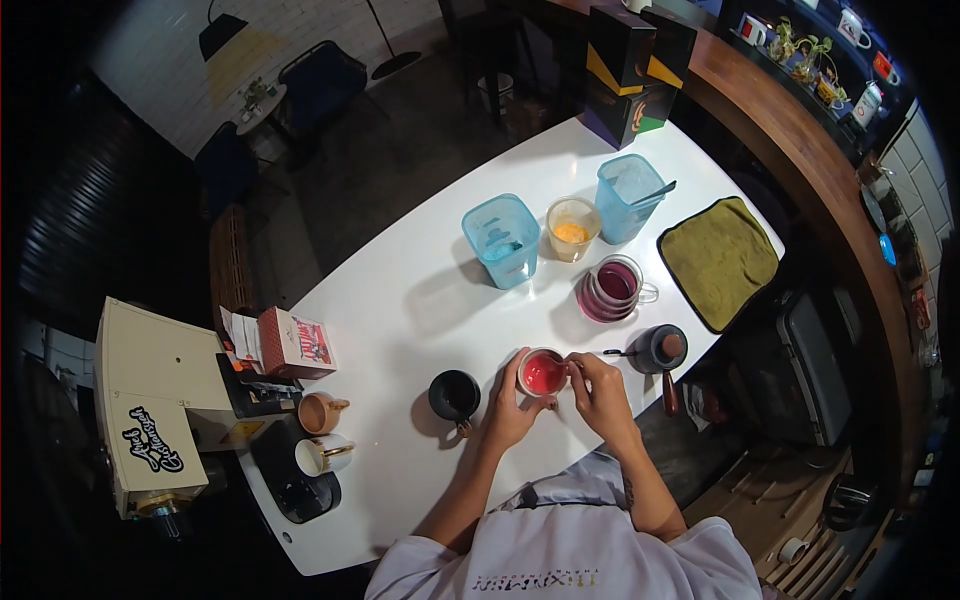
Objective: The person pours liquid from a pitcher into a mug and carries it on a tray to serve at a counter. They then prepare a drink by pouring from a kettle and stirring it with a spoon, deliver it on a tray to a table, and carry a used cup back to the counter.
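Note:
A small cup of red liquid [542,373] is near the table's front edge, with my left hand [513,408] wrapped round its left side. At the cup's right rim my right hand [600,392] pinches a thin utensil that reaches into the red liquid; most of the utensil is hidden by the fingers. To the left of my hands stands a black cup [454,396]. On the right is a dark pot with a wooden handle [660,349]. Behind the cup sits a glass jug of dark purple liquid [612,288].
Farther back are two blue containers [500,242] [630,197], a cup with orange contents [573,229], a green cloth [720,262] and black boxes [622,75]. At left are a beige machine [155,400], a pink box [297,343], a brown cup [320,413] and a white mug [323,456].

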### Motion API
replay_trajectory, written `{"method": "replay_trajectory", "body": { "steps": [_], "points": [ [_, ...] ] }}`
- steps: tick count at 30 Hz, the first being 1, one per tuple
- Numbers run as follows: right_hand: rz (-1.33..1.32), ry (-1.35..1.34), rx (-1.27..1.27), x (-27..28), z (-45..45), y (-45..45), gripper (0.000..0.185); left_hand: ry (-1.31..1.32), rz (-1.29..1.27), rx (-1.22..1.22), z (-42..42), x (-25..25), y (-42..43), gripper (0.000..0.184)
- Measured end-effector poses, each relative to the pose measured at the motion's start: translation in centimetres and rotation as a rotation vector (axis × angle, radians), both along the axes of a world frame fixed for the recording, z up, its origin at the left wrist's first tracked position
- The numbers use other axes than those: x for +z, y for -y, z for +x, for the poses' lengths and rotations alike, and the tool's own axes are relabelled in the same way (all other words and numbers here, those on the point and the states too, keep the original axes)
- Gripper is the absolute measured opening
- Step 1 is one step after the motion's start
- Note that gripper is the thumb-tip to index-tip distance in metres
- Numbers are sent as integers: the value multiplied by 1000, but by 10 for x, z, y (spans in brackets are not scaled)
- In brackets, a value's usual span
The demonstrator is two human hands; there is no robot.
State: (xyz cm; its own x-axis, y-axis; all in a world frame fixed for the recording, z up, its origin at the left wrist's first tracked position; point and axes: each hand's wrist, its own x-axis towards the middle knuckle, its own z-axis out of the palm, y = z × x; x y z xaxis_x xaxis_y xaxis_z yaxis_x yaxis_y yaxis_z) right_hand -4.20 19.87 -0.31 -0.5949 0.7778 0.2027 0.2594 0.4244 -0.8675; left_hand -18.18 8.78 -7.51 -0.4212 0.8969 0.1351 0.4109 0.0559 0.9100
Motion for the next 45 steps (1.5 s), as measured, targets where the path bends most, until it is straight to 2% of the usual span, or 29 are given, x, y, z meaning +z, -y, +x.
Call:
{"method": "replay_trajectory", "body": {
  "steps": [3,9,13,19,25,28,30,36,40,44,45],
  "points": [
    [-47,91,27,7,4,2,13,-13,-6,-5,-1,1,0,91],
    [-22,-36,30,-7,-4,6,12,36,8,4,1,-4,0,89],
    [39,-6,-5,-3,0,1,14,-28,-2,8,0,2,-1,90],
    [-49,25,61,0,0,6,13,16,-23,6,1,5,0,90],
    [78,-40,-6,-7,2,-1,14,-31,12,22,1,0,-1,92],
    [11,65,39,3,6,2,13,-12,9,15,0,1,-1,92],
    [-150,63,89,5,2,6,14,-4,15,11,0,1,-1,91],
    [58,-40,-50,-8,-1,0,12,-33,20,21,0,0,-1,91],
    [-20,67,33,4,6,2,12,-20,21,14,0,-1,-1,92],
    [-87,25,61,2,1,5,12,-10,17,12,0,-2,-1,92],
    [-21,-11,41,-2,0,3,12,-8,22,15,0,-3,-1,92]
  ]
}}
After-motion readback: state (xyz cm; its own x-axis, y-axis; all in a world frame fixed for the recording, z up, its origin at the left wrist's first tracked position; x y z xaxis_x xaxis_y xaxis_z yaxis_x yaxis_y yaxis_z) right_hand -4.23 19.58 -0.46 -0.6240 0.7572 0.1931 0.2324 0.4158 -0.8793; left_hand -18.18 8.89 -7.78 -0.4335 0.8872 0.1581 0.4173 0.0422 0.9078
